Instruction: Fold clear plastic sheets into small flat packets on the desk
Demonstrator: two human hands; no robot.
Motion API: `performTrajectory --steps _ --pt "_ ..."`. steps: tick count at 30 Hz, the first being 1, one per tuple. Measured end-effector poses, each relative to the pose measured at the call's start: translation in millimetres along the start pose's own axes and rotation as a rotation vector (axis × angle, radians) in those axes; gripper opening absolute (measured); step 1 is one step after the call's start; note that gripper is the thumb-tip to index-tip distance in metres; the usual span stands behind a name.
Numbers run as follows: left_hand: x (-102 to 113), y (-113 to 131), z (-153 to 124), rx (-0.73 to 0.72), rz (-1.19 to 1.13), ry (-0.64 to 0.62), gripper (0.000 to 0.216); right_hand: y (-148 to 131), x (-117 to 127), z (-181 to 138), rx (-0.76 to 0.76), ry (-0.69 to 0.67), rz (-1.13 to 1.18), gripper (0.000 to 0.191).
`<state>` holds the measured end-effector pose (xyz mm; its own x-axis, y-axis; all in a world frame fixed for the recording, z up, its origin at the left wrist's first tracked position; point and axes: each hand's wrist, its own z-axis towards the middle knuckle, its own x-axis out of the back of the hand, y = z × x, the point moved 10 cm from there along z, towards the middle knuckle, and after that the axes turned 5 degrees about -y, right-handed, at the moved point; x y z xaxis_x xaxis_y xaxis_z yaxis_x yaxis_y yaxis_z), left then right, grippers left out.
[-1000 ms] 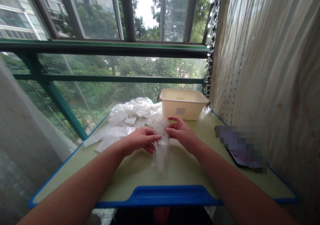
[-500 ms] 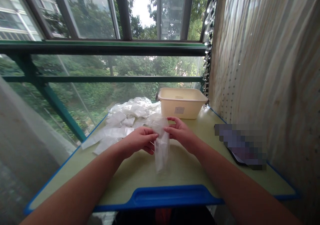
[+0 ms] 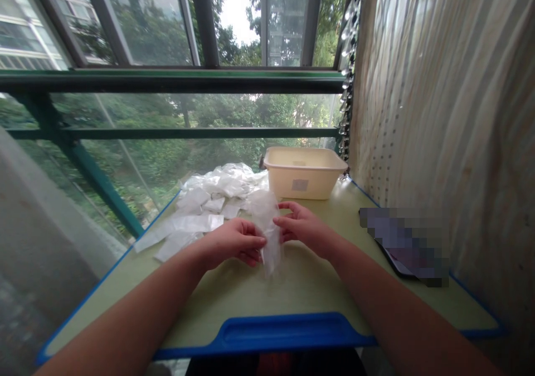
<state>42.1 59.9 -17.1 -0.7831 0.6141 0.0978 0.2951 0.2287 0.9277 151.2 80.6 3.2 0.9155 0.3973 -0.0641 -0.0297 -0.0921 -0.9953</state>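
A clear, crumpled plastic bag hangs between my two hands, above the middle of the table. My left hand pinches its left edge between thumb and fingers, low down. On the other side, my right hand grips the bag's right edge, thumb in front and fingers partly hidden behind the plastic. Behind and left of my left hand lies a heap of similar clear plastic bags, with a few flat ones spread towards the table's left edge.
A cream plastic bin with a small label stands at the back, right of the heap. On the right lies a dark-edged flat device, its top blurred out. The table has a blue rim; railing and windows rise behind it.
My left hand has slid slightly down and right along the bag. The bag's lower end has drawn up and its top leans more to the left. My right hand is a little lower.
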Motion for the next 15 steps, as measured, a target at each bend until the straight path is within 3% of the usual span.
performTrajectory --steps 3,5,8,15 --pt "3.5 1.3 1.0 -0.013 -0.007 0.029 0.028 10.9 -10.7 -7.0 -0.136 -0.172 -0.074 0.048" --pt "3.2 0.4 1.3 -0.005 -0.009 0.013 0.029 13.3 -13.2 -10.4 -0.163 -0.239 -0.111 0.042" --pt "2.0 -3.4 1.5 0.024 -0.008 -0.023 0.031 14.1 -7.3 -9.8 -0.165 -0.216 -0.134 0.033" --pt "5.0 -6.1 3.6 -0.003 -0.004 -0.062 0.027 17.5 -9.0 -8.7 -0.162 -0.264 -0.157 0.031"
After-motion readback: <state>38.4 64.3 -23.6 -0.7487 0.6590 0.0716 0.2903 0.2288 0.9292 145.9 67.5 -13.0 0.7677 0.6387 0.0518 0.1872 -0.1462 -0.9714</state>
